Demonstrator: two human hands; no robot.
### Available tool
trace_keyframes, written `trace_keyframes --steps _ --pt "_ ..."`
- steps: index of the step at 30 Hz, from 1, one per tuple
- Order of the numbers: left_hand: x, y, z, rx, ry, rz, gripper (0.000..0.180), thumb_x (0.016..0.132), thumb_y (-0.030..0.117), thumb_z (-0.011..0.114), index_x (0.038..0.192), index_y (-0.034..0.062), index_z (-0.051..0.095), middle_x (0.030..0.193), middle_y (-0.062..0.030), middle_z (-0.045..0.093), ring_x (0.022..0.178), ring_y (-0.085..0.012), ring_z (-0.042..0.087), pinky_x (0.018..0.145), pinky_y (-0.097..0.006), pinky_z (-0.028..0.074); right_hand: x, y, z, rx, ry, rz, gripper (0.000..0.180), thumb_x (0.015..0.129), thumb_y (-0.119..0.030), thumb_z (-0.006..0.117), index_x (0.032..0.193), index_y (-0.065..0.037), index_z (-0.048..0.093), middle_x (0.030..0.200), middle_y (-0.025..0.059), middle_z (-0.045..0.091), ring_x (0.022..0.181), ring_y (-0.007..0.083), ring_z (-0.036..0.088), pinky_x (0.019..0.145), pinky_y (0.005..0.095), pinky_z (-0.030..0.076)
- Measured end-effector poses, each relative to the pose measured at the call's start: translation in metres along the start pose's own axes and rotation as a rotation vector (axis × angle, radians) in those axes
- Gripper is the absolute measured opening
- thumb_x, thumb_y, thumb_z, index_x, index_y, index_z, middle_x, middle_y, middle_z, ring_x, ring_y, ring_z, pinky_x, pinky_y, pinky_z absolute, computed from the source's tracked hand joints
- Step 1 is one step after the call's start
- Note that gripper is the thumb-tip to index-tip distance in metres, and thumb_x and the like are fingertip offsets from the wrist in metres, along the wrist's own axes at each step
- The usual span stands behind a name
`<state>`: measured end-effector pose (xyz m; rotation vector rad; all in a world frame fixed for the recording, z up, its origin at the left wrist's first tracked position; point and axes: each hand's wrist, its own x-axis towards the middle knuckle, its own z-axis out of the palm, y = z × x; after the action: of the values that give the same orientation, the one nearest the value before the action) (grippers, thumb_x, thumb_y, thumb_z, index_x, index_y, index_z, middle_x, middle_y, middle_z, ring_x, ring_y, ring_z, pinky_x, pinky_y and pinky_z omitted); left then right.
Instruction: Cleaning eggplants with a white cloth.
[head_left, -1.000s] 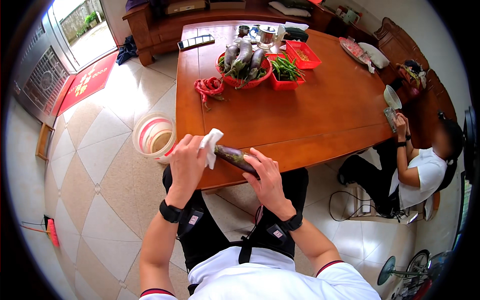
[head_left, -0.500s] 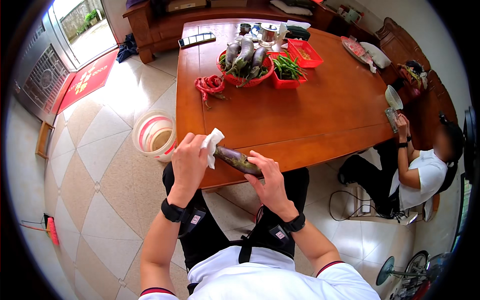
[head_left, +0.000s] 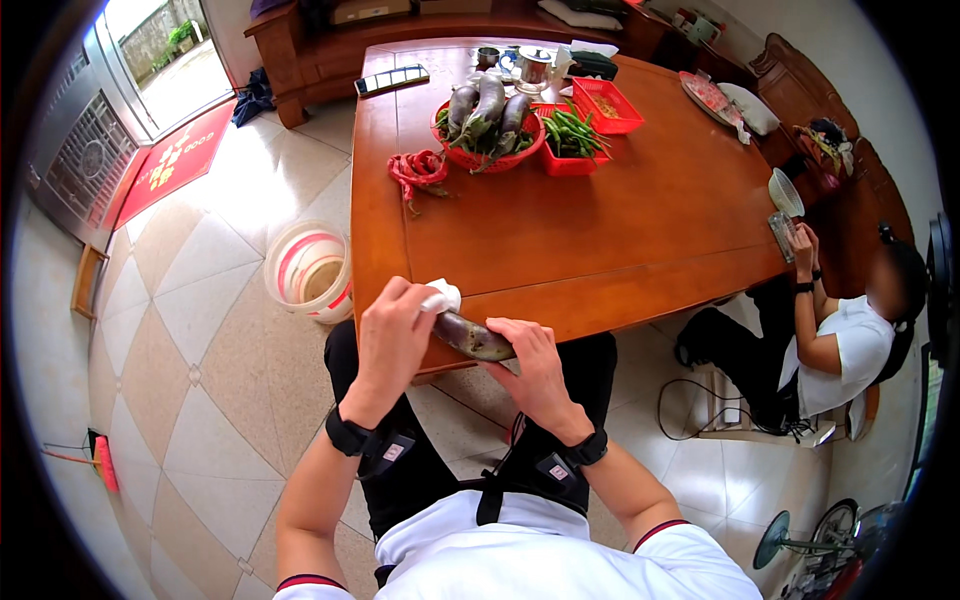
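Note:
A dark purple eggplant (head_left: pixel 474 337) with greenish-brown patches is held just over the near edge of the wooden table (head_left: pixel 560 240). My right hand (head_left: pixel 535 365) grips its right end between thumb and fingers. At its other end, my left hand (head_left: pixel 392 335) is closed on a crumpled white tissue (head_left: pixel 442 296), which lies against the eggplant. My left fingertips are partly hidden behind the tissue. Farther back, more eggplants (head_left: pixel 488 105) are piled on green peppers in a round red basket (head_left: pixel 462 160).
Red chili peppers (head_left: pixel 418 175) lie beside the basket, and green chilies (head_left: pixel 573 135) fill a square red one. A phone (head_left: pixel 392 80) and metal pot (head_left: pixel 533 68) are at the back. A bucket (head_left: pixel 308 270) stands left. To the right sits a person (head_left: pixel 840 335) holding a clear object.
My left hand and the tissue have turned and dropped slightly, so the tissue now lies flatter over the eggplant's end. The eggplant has rotated and moved a little nearer to me.

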<state>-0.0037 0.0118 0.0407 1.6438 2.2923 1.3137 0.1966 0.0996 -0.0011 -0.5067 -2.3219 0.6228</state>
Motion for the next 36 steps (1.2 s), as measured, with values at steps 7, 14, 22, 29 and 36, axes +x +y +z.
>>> trace_keyframes --steps 7,14,22,29,36 --pt "0.009 -0.004 -0.015 0.006 0.25 -0.048 0.022 0.093 0.009 0.073 0.115 0.0035 0.074 0.092 -0.0157 0.067 0.08 -0.033 0.068 0.074 -0.042 0.054 0.002 -0.001 0.0 -0.02 0.002 -0.011 0.059 0.08 -0.01 0.084 0.133 -0.009 0.058 0.129 0.0086 0.066 0.119 0.0279 0.062 0.101 0.0403 0.043" --pt "-0.016 0.011 0.005 0.091 0.003 0.188 0.029 0.081 0.004 0.077 0.11 0.003 0.075 0.094 -0.0142 0.067 0.089 -0.0346 0.066 0.082 -0.043 0.053 0.002 -0.002 0.0 -0.038 -0.017 -0.019 0.059 0.079 -0.009 0.084 0.132 -0.01 0.059 0.129 0.0065 0.066 0.119 0.0261 0.061 0.1 0.0394 0.043" --pt "-0.038 0.025 -0.01 0.036 -0.173 0.249 0.031 0.073 0.0 0.078 0.102 0.0088 0.079 0.095 -0.0075 0.068 0.099 -0.0296 0.065 0.094 -0.044 0.05 0.0 0.002 0.001 -0.072 -0.009 -0.035 0.059 0.075 -0.01 0.085 0.129 -0.011 0.06 0.128 0.0041 0.067 0.119 0.0243 0.061 0.099 0.0389 0.043" --pt "-0.02 0.02 -0.001 0.114 -0.083 0.285 0.025 0.077 0.004 0.075 0.101 0.0099 0.078 0.103 -0.0054 0.072 0.105 -0.028 0.064 0.094 -0.042 0.048 0.002 0.0 -0.007 -0.064 -0.041 -0.073 0.061 0.075 -0.015 0.087 0.13 -0.012 0.061 0.129 0.0036 0.066 0.118 0.0246 0.06 0.099 0.0387 0.043" --pt "-0.004 0.0 -0.011 0.272 -0.034 0.224 0.016 0.081 0.006 0.074 0.096 0.0068 0.078 0.094 -0.0057 0.071 0.099 -0.0286 0.063 0.091 -0.043 0.047 -0.001 -0.005 -0.004 -0.093 -0.045 -0.1 0.058 0.074 -0.013 0.087 0.128 -0.014 0.064 0.129 0.0019 0.065 0.12 0.0238 0.058 0.099 0.0388 0.043"
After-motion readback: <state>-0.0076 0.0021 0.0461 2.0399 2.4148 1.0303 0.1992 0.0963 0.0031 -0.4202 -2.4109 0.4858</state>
